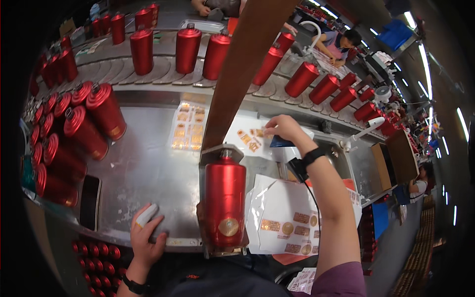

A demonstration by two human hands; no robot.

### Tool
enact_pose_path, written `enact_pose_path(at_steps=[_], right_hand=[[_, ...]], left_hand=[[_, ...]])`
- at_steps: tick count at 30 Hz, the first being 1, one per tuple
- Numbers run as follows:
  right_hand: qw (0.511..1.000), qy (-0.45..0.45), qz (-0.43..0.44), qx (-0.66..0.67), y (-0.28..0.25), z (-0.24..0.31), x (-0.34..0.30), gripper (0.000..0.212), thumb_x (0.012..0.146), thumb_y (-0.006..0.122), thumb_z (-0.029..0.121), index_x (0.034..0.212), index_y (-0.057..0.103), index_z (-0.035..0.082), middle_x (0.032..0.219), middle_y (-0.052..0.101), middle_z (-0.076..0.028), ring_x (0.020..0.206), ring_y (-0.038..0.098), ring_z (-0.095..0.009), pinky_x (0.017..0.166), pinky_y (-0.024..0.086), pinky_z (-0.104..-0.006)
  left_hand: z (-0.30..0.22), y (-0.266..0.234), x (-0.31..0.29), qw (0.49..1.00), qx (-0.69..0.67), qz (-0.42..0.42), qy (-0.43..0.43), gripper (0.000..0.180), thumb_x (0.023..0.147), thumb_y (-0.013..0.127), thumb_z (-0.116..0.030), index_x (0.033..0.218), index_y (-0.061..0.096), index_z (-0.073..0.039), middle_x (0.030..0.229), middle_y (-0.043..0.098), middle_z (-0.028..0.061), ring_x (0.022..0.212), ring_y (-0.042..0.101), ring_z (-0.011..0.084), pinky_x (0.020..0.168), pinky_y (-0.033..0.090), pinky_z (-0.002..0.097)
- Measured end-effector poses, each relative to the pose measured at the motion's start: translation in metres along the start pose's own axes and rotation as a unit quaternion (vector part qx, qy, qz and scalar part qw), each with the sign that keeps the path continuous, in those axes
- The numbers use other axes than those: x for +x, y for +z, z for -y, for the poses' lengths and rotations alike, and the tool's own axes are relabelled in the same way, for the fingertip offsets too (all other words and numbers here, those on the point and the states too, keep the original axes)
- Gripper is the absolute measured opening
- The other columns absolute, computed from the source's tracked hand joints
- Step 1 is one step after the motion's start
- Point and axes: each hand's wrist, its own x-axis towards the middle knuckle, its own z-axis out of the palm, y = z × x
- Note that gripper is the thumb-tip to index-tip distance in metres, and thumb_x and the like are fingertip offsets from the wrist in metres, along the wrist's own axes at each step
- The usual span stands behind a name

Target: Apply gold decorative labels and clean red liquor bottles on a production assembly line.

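Observation:
A red metallic bottle (225, 190) stands upright in front of me in a brown holder (202, 218), a round gold emblem low on its side. To its right, my right hand (286, 127) reaches over a white sheet of gold stickers (247, 140). Its fingertips are pinched at a gold sticker (260, 132) by the sheet's upper edge; how far it is lifted I cannot tell. My left hand (148, 237) rests at the near edge of the metal table (143, 163), fingers apart and nothing in them. A white cover wraps one of its fingers.
Behind the table, a curved conveyor (163, 79) carries several red bottles. More bottles (86, 131) crowd the left side near a dark phone (90, 203). A brown post (237, 64) rises behind the holder. Sticker sheets (188, 126) lie around, and a co-worker (336, 47) sits beyond.

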Motion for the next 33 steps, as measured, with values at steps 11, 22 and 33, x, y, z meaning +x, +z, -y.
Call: enact_pose_path(at_steps=[11,22,33], right_hand=[[0.994,-0.049,0.093,-0.002,0.026,-0.012,0.054,0.09,0.058,0.088,0.04,0.131,0.053,0.001,0.125,0.06,-0.021,0.114,0.059,-0.033,0.096,0.047,-0.0394],[0.996,0.013,0.076,0.055,0.03,-0.018,0.086,0.036,0.064,0.083,0.021,0.087,0.069,-0.003,0.074,0.069,-0.015,0.061,0.067,-0.027,0.061,0.055,-0.0386],[0.991,0.003,0.046,0.122,0.035,-0.021,0.082,0.018,0.068,0.074,0.013,0.083,0.073,0.004,0.066,0.069,-0.011,0.053,0.067,-0.023,0.053,0.054,-0.0354]], left_hand=[[0.006,0.004,-0.006,1.0,-0.006,-0.008,-0.021,0.034,0.084,0.064,-0.029,0.103,0.068,-0.001,0.118,0.062,0.0228,0.12,0.052,0.0438,0.101,0.04,0.0514],[-0.01,0.0,0.005,0.999,0.029,0.034,0.025,0.031,0.097,0.055,-0.025,0.113,0.068,-0.001,0.127,0.061,0.0199,0.122,0.053,0.0371,0.105,0.037,0.0451],[-0.018,0.002,0.006,0.997,0.063,0.023,0.032,0.031,0.097,0.053,-0.022,0.111,0.068,0.001,0.124,0.062,0.0199,0.119,0.054,0.0372,0.104,0.038,0.0458]])
